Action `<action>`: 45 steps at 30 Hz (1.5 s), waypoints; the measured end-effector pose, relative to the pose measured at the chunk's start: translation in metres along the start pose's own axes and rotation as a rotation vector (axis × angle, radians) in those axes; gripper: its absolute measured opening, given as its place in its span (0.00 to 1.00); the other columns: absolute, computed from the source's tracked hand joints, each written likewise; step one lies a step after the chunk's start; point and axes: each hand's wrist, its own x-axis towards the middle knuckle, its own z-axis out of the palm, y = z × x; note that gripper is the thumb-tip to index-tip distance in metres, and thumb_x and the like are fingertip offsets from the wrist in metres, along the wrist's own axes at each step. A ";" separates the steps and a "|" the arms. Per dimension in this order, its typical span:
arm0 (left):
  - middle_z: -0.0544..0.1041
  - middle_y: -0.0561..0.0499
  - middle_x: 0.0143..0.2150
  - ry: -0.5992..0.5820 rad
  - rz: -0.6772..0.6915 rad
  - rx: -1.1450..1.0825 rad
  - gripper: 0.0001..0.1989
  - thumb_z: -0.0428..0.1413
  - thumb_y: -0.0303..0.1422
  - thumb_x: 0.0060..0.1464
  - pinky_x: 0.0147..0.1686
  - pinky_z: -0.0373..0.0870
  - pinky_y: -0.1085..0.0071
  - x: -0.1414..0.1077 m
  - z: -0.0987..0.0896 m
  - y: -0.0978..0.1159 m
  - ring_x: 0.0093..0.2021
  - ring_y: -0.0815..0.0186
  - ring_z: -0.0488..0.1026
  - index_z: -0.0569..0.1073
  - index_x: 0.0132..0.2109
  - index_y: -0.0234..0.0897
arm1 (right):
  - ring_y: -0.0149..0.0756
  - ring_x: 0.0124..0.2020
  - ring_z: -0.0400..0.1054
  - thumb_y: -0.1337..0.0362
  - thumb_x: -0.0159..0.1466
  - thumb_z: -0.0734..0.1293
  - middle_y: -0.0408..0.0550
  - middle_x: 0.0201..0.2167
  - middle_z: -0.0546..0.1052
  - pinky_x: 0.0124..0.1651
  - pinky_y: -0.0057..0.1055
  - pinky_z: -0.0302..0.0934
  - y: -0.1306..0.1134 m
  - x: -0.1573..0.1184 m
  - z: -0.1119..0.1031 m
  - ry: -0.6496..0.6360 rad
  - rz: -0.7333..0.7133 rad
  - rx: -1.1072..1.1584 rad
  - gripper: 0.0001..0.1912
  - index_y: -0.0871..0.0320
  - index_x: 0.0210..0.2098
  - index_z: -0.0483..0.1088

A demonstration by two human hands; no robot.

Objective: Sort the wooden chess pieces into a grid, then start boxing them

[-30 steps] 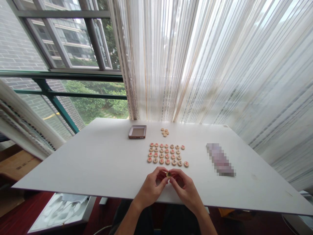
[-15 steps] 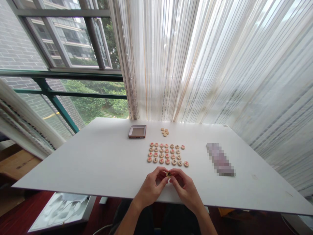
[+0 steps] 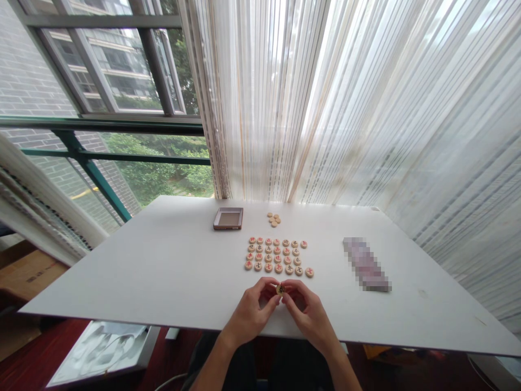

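Between the fingertips of both hands is a round wooden Chinese chess piece (image 3: 280,290) with a dark character facing up. My left hand (image 3: 255,307) pinches it from the left, and my right hand (image 3: 305,308) pinches it from the right, just above the white table. Past my fingers lie rows of similar chess pieces (image 3: 268,267), face up, with red or black characters. Farther back, a small loose cluster of plain-topped pieces (image 3: 272,220) rests on the table.
An open shallow box (image 3: 228,219) sits at the back of the white table (image 3: 163,260). On the right lies a blurred-out flat pinkish item (image 3: 367,264). Curtains (image 3: 268,108) hang behind the table's far edge. Below the near left edge is a white box (image 3: 103,350).
The chess piece has turned slightly between my fingers. Both hands stay in nearly the same place, and the rows look unchanged.
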 end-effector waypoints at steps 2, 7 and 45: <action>0.80 0.49 0.41 0.002 -0.001 0.001 0.11 0.56 0.37 0.63 0.47 0.75 0.66 0.000 0.000 -0.001 0.42 0.62 0.79 0.71 0.51 0.40 | 0.41 0.40 0.76 0.56 0.68 0.66 0.50 0.39 0.79 0.47 0.36 0.71 0.000 0.000 0.000 0.004 0.002 -0.002 0.12 0.55 0.47 0.72; 0.80 0.49 0.42 0.008 -0.001 0.006 0.11 0.56 0.37 0.62 0.47 0.75 0.66 0.000 -0.001 -0.001 0.42 0.62 0.79 0.71 0.50 0.40 | 0.41 0.40 0.76 0.57 0.68 0.66 0.49 0.39 0.79 0.46 0.35 0.71 0.001 0.000 0.000 -0.006 0.007 -0.009 0.12 0.55 0.47 0.71; 0.81 0.51 0.37 -0.041 0.006 0.116 0.08 0.59 0.33 0.58 0.41 0.73 0.71 -0.002 0.000 0.003 0.38 0.64 0.78 0.74 0.45 0.38 | 0.35 0.29 0.70 0.52 0.66 0.68 0.44 0.28 0.76 0.33 0.28 0.64 0.008 -0.001 0.001 0.019 0.083 -0.094 0.14 0.57 0.34 0.71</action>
